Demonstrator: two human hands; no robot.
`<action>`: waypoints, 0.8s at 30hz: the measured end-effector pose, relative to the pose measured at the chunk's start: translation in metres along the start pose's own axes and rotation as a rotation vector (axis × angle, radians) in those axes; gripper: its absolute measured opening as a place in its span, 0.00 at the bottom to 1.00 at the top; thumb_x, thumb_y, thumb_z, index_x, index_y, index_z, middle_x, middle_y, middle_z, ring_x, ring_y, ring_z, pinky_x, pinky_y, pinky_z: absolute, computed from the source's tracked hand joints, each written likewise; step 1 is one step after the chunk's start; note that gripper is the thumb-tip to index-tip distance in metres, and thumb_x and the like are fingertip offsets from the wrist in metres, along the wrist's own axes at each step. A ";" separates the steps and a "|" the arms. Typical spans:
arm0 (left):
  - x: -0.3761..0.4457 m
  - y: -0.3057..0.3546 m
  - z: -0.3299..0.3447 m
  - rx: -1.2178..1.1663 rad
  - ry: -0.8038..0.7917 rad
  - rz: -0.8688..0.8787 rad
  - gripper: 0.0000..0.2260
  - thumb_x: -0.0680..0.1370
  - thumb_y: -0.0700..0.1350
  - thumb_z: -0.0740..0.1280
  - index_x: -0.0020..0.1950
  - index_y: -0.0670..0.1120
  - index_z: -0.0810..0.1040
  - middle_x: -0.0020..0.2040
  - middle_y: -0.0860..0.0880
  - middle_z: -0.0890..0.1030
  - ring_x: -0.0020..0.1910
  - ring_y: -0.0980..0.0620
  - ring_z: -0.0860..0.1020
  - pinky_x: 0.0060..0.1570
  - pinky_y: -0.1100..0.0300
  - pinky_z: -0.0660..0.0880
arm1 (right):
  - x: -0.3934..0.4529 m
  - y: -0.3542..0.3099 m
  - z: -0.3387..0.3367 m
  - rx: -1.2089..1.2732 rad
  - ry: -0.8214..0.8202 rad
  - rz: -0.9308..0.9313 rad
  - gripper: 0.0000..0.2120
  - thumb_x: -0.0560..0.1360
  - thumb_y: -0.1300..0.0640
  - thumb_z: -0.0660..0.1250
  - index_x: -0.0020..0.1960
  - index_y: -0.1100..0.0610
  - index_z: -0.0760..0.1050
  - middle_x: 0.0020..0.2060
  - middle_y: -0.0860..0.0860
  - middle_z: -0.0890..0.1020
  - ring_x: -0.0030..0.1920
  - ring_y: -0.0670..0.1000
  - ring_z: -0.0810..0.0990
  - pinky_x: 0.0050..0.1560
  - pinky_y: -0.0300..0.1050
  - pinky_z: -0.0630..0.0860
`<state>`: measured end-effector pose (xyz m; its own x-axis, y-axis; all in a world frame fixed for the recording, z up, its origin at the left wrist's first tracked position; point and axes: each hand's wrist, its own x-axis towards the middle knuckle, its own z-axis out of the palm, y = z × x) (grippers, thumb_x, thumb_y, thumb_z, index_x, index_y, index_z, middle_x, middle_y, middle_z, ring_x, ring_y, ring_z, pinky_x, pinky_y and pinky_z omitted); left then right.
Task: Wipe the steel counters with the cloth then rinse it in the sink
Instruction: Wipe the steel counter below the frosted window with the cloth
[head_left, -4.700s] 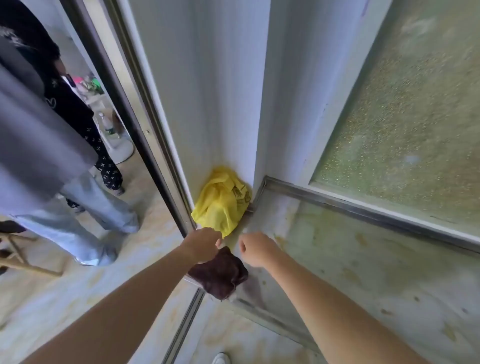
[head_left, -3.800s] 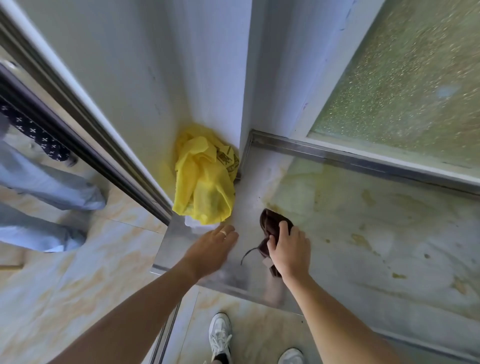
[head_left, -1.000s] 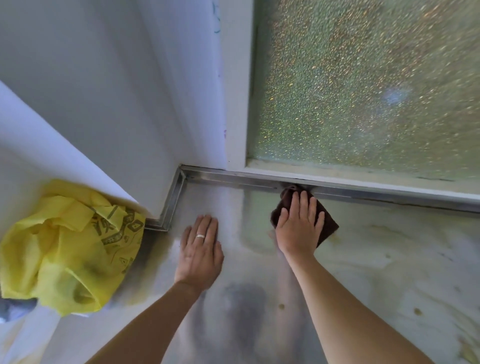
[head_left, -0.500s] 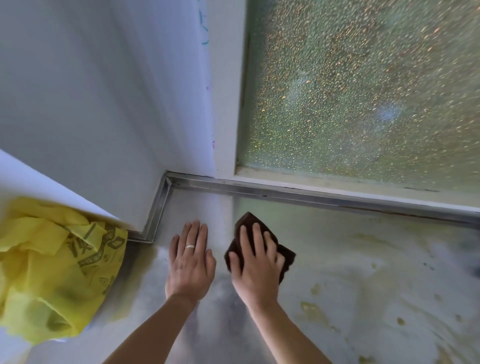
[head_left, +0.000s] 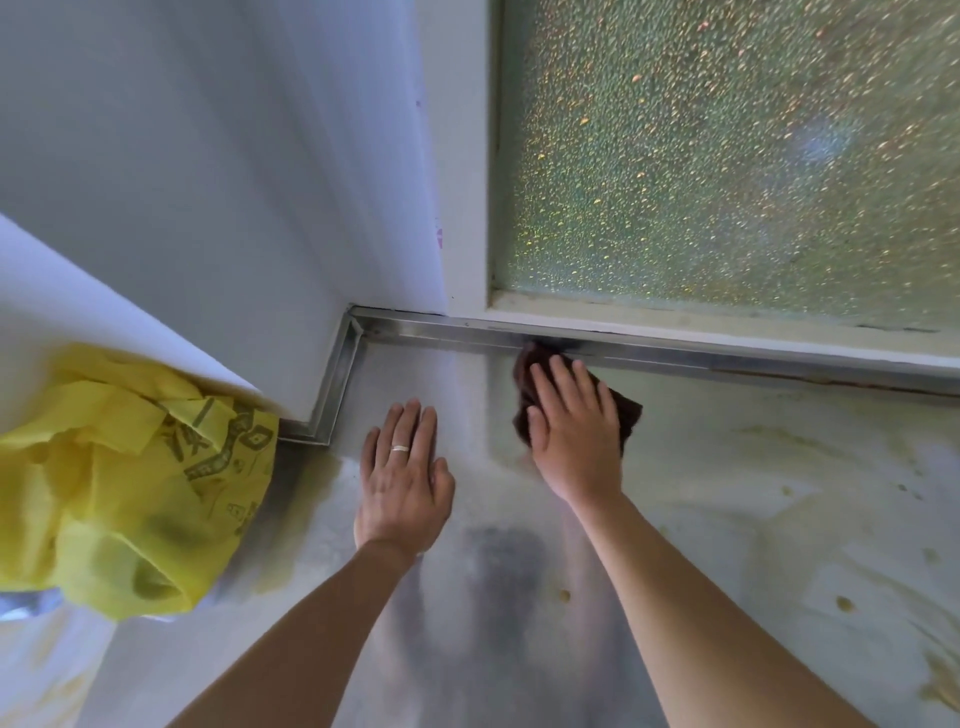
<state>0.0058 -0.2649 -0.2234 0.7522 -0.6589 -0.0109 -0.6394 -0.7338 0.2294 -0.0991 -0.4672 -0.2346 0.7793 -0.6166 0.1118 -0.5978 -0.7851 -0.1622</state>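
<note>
With our right hand (head_left: 574, 434) spread flat on the dark cloth (head_left: 626, 415) at the desk's (head_left: 779, 519) back rim and our left hand (head_left: 402, 478) flat beside it, we should press evenly and sweep toward the seemingly yellowish stains beyond.

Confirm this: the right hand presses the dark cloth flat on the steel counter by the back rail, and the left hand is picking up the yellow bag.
One detail is wrong. In the head view the left hand is not picking up the yellow bag; it lies flat on the steel counter, apart from the bag. The rest holds: the right hand presses the dark cloth flat by the back rail.
</note>
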 end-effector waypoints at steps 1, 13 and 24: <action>0.000 0.001 -0.001 -0.005 -0.002 0.000 0.27 0.82 0.50 0.57 0.81 0.47 0.61 0.82 0.47 0.61 0.82 0.48 0.54 0.81 0.48 0.48 | -0.005 0.009 -0.001 -0.011 0.010 0.057 0.25 0.84 0.46 0.52 0.79 0.49 0.65 0.79 0.50 0.66 0.80 0.55 0.62 0.77 0.57 0.59; -0.030 -0.013 -0.013 -0.139 -0.051 0.072 0.26 0.81 0.48 0.56 0.80 0.45 0.64 0.80 0.46 0.64 0.82 0.47 0.55 0.81 0.47 0.47 | -0.145 -0.054 -0.016 0.074 -0.104 0.046 0.27 0.82 0.42 0.55 0.80 0.45 0.62 0.81 0.50 0.60 0.82 0.56 0.56 0.79 0.59 0.55; -0.110 0.035 -0.002 -0.095 -0.074 0.079 0.26 0.82 0.50 0.50 0.80 0.46 0.65 0.80 0.46 0.64 0.82 0.47 0.55 0.79 0.45 0.50 | -0.275 -0.078 -0.039 0.103 -0.149 -0.001 0.29 0.82 0.41 0.58 0.81 0.47 0.61 0.82 0.49 0.59 0.81 0.54 0.58 0.74 0.57 0.61</action>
<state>-0.0990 -0.2177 -0.2127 0.6841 -0.7270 -0.0599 -0.6757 -0.6625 0.3233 -0.2741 -0.2388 -0.2144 0.8035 -0.5944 -0.0332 -0.5808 -0.7706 -0.2624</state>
